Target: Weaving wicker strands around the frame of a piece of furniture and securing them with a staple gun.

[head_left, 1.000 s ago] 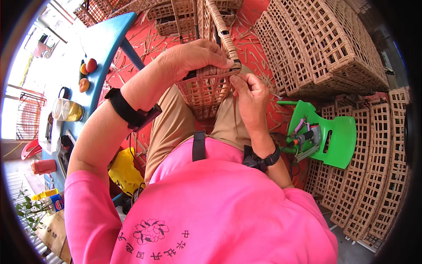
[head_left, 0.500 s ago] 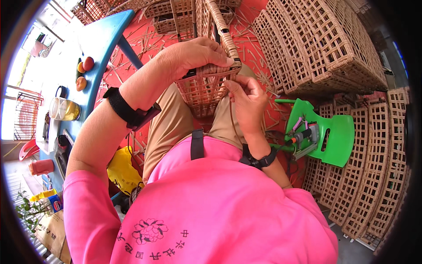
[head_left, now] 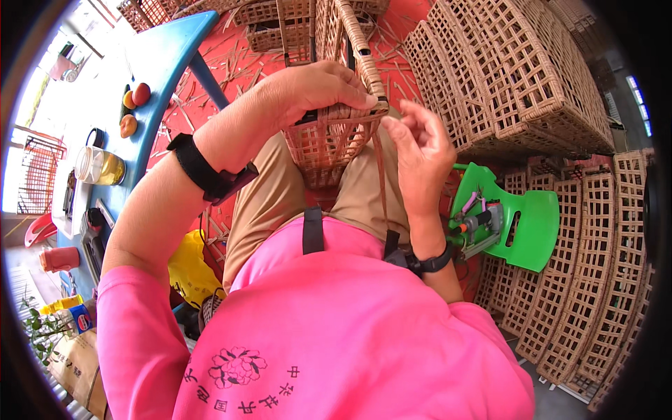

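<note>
While the left hand [head_left: 315,87] clamps down over the rim of the wicker basket [head_left: 329,136] at upper centre of the frame, fingers curled tight on the woven edge, the right hand [head_left: 420,150] sits just beside it, fingertips pressed together on a thin cane strand [head_left: 381,189] trailing down toward the lap, and that's the risk: a pull too sharp and the strand likely snaps or slips loose, leaving the weave slack; if the left grip eases, the basket could tip off the knees toward the green stool [head_left: 521,224] at right
</note>
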The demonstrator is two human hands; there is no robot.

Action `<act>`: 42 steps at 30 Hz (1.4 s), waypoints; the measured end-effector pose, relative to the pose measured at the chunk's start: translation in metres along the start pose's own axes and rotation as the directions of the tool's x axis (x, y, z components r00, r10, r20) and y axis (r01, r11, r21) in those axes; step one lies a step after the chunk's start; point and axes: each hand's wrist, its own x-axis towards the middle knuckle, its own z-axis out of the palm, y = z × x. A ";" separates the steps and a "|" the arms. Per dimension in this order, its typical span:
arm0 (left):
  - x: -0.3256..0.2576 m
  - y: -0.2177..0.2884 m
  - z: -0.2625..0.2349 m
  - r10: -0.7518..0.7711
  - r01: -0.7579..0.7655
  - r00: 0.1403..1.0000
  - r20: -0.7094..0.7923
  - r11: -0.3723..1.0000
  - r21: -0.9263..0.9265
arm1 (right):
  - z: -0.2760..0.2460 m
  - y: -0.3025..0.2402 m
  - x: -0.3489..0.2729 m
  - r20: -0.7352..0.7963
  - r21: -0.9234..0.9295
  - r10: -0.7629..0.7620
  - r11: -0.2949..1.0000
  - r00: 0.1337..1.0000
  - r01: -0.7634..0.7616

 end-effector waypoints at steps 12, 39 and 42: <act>0.001 -0.005 -0.001 0.051 -0.050 0.999 -0.009 0.993 0.106 | 0.000 0.002 0.023 0.124 -0.078 -0.440 0.889 0.889 0.451; -0.007 -0.001 -0.005 0.031 -0.027 0.999 0.029 0.992 -0.127 | 0.003 -0.007 0.071 0.261 0.116 -0.237 0.970 0.936 0.213; -0.008 -0.005 -0.006 0.043 -0.041 0.999 0.007 0.975 -0.218 | 0.009 0.000 0.084 0.328 0.106 -0.264 0.964 0.907 0.242</act>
